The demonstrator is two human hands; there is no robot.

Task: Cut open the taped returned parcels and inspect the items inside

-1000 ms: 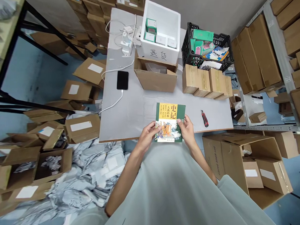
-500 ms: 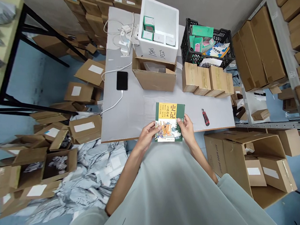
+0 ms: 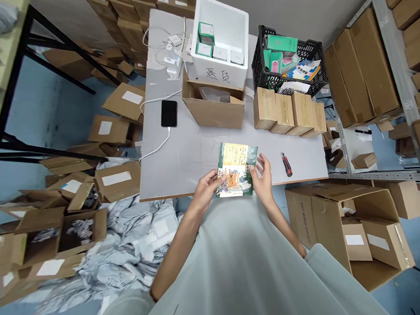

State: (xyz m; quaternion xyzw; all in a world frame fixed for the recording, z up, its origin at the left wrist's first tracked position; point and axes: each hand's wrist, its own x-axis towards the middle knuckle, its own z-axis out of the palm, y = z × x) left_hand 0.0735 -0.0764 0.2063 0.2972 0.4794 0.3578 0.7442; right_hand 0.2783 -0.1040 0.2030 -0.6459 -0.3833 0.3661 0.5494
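Note:
A small book with a green, yellow and white illustrated cover is held above the table's front edge, cover up, with a sheen over its yellow title panel. My left hand grips its lower left side, thumb on the cover and fingers partly hidden underneath. At the right edge, my right hand touches the cover with its thumb, while its visible fingers are spread apart and off the book. A red and black box cutter lies on the table to the right of that hand.
On the grey table are a phone on a cable, an open carton, a white foam box, a black crate and several small cartons. A large open box stands right; cartons and grey plastic bags cover the left floor.
The fingers of my right hand have loosened and spread away from the book's edge. The book has tilted slightly, and glare now washes over its title. My left hand keeps its grip.

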